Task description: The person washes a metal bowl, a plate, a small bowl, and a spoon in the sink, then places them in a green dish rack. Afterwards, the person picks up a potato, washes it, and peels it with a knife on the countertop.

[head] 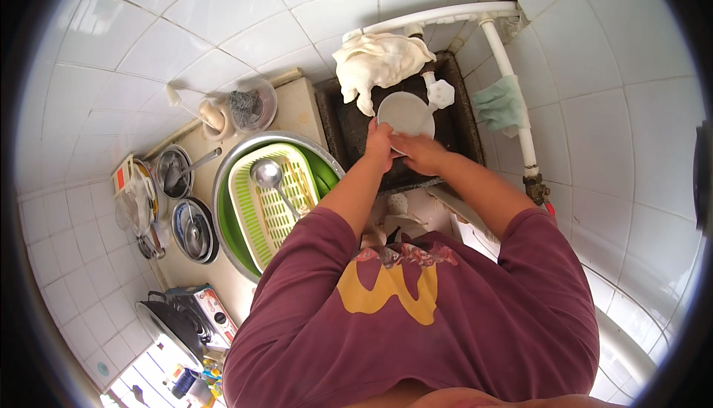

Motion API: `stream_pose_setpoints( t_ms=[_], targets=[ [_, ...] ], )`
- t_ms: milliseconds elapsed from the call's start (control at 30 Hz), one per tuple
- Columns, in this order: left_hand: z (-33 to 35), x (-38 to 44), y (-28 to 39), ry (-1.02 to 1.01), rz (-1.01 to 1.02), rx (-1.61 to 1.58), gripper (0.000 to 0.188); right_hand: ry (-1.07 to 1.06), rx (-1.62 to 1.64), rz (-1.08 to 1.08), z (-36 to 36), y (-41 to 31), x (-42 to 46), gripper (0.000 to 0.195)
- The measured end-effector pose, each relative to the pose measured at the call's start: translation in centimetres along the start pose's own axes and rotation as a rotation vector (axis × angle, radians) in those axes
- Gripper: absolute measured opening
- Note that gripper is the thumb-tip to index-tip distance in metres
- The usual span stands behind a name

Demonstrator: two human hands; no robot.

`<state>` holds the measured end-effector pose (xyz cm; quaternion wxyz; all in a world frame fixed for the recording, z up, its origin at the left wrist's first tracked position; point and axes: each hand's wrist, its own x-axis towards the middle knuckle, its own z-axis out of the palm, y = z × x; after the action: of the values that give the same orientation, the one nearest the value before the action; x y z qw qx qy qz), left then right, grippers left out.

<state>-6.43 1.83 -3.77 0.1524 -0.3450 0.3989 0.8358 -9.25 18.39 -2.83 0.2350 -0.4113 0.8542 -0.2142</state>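
A white bowl (405, 112) is held over a dark stone sink (473, 146), its hollow side facing up. My left hand (380, 143) grips the bowl's near left rim, thumb on top. Across the near edge lies my right hand (421, 154), slightly blurred, touching the bowl with fingers pointing left. Whether its hidden fingertips grip the rim or hold something cannot be made out. A white tap with a faceted head (441, 94) stands just beyond the bowl's right rim. Behind the bowl, a cream cloth (379, 62) drapes down from the white pipe (440, 13).
Left of the sink, a large metal basin (218, 196) holds a green-and-white draining basket (239, 185) with a ladle (267, 174). Beyond are a bowl with a steel scourer (245, 108), a mortar (218, 124), metal bowls (195, 229) and a wok (172, 324). A green cloth (501, 106) hangs right.
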Motion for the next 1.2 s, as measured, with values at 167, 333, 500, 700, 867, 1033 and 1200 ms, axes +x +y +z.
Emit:
stream_pose_setpoints(
  t_ms=[167,333,500,700,867,1033,1200],
  targets=[
    [1.1,-1.3,1.4,0.032,-0.101,0.065,0.061,0.133,0.1,0.316,-2.6,1.1,-0.6,0.063],
    [-0.5,0.9,-0.8,0.017,-0.2,-0.121,0.055,0.567,1.311,0.724,-0.4,0.9,-1.8,0.06],
    [0.0,1.1,-3.4,-0.033,-0.388,-0.121,0.043,0.62,1.42,0.73,0.7,-1.8,-2.1,0.06],
    [0.1,3.3,0.9,0.062,-0.14,1.265,0.038,0.358,1.077,0.89,-2.3,0.6,-2.2,0.054],
    [7.3,3.9,5.7,-0.51,0.624,2.098,0.048,-0.043,1.213,0.874,-3.6,1.5,-1.5,0.046],
    [6.8,8.4,3.9,-0.893,0.778,2.141,0.034,-0.105,0.921,0.858,-6.7,-0.3,0.8,0.045],
    [5.1,7.3,6.5,-0.63,0.402,2.147,0.031,-0.058,1.096,0.713,-4.9,4.1,1.1,0.039]
  ],
)
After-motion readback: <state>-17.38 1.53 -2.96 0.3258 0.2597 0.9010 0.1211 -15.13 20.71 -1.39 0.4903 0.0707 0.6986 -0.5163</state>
